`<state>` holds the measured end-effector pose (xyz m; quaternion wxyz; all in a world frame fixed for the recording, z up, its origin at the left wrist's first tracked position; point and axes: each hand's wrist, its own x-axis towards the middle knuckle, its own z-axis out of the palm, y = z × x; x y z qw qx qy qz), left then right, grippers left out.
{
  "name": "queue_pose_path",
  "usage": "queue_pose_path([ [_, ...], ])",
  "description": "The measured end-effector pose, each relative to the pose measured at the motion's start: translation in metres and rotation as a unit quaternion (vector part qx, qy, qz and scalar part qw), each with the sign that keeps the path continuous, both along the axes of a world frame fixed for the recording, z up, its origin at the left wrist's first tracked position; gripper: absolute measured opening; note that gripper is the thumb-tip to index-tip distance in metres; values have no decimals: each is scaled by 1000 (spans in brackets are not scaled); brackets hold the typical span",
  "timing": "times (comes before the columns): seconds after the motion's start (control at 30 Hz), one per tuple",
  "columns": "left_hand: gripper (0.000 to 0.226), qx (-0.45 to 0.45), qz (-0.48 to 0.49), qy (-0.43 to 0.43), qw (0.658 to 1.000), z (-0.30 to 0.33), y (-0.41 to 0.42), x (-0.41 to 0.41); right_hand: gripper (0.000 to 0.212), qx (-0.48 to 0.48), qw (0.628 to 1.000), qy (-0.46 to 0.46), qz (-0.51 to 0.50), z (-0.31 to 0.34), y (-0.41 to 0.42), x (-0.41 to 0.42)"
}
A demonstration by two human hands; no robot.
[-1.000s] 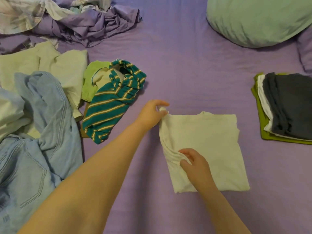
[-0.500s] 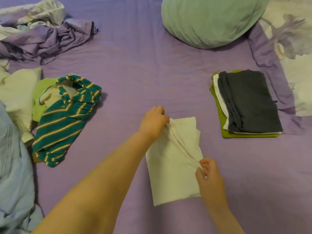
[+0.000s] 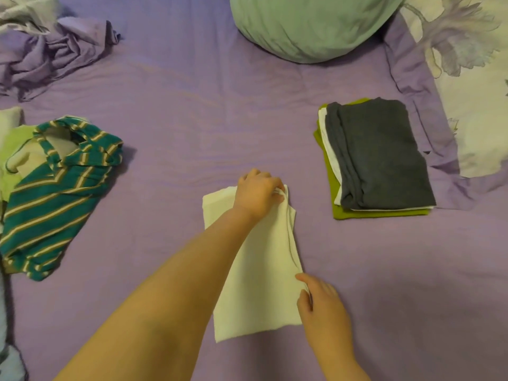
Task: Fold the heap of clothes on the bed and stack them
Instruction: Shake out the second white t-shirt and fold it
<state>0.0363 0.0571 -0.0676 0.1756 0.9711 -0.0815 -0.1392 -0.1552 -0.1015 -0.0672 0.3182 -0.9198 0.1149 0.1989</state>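
1. Lying near the middle of the purple bed sheet [image 3: 192,111], the white shirt [image 3: 255,284] is folded into a long narrow panel running from near to far, its right edge doubled over into a soft ridge.
2. At the near right edge of that panel, the right hand [image 3: 324,312] pinches the folded edge between thumb and curled fingers.
3. At the far right corner, the left hand [image 3: 258,193] grips the bunched cloth with its fingers curled round it, forearm crossing over the shirt.
4. To the left, well apart, a teal striped garment [image 3: 55,210] lies crumpled, with a lime green piece [image 3: 11,149] just beside it.
5. To the right, farther off, sits a neat stack: a dark grey garment [image 3: 379,158] on top, a white layer beneath, an olive green one [image 3: 371,214] at the bottom.
6. Farther still, a pale green pillow [image 3: 310,23] rests on the sheet, a floral pillowcase [image 3: 472,78] lies at far right, and rumpled lilac bedding [image 3: 49,53] lies at far left.
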Motion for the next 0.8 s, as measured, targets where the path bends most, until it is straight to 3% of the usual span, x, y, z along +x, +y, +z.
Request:
queue_pose_path([
  [0.1,37,27,29,1,999,-8,-2,-7,33,-11,998,-52,26,-10,0,5],
  [0.17,56,48,67,18,996,-9,0,-16,35,6,999,-46,17,-15,1,13],
  [0.33,84,93,159,67,981,-13,22,-50,61,34,999,-15,12,-18,21,44],
  [0.43,92,49,252,57,965,-15,33,-76,68,28,999,-9,40,-15,38,60],
  [0.53,96,-67,361,42,929,-16,43,-102,65,48,998,12,34,-10,47,75],
  [0.7,50,-275,520,125,799,-13,65,-123,60,94,992,35,70,-8,43,82],
  [0.8,18,-330,518,214,760,-1,71,-125,59,108,985,41,129,-7,38,81],
])
